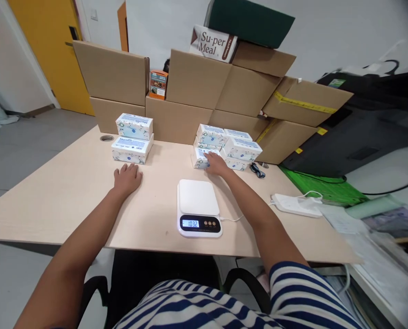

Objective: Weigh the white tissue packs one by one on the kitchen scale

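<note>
My right hand (216, 163) rests on a white printed box (200, 157), fingers over its top and thumb at its near side. This box stands at the front left of a stacked group of similar boxes (242, 148). My left hand (127, 178) lies on the table, fingers apart and holding nothing, just in front of a second stack. There, an upper white box (134, 126) sits on a lower box (130, 150). Between my forearms is a white digital scale (199, 198) with a bare platform; its lit display reads about -103.2.
Cardboard boxes (190, 82) form a wall along the back of the table (70, 192). Dark glasses (257, 170) lie right of the box group. A white power strip (296, 204) is at the right, beside a green mat (322, 185). A cable runs from the scale.
</note>
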`<move>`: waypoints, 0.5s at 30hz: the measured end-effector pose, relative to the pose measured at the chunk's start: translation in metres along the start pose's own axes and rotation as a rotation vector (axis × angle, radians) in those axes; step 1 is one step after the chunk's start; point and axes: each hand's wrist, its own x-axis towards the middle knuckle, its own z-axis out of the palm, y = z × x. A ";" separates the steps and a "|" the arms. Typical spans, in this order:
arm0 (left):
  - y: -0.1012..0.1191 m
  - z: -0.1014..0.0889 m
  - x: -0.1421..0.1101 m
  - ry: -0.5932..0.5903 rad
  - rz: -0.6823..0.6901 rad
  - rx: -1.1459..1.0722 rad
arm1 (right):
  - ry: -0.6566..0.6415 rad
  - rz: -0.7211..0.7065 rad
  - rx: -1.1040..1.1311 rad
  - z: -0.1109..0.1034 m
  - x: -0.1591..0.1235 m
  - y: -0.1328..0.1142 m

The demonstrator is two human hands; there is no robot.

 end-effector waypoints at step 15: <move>-0.004 0.007 0.008 0.050 0.015 -0.012 | -0.172 -0.060 -0.047 -0.059 0.018 -0.005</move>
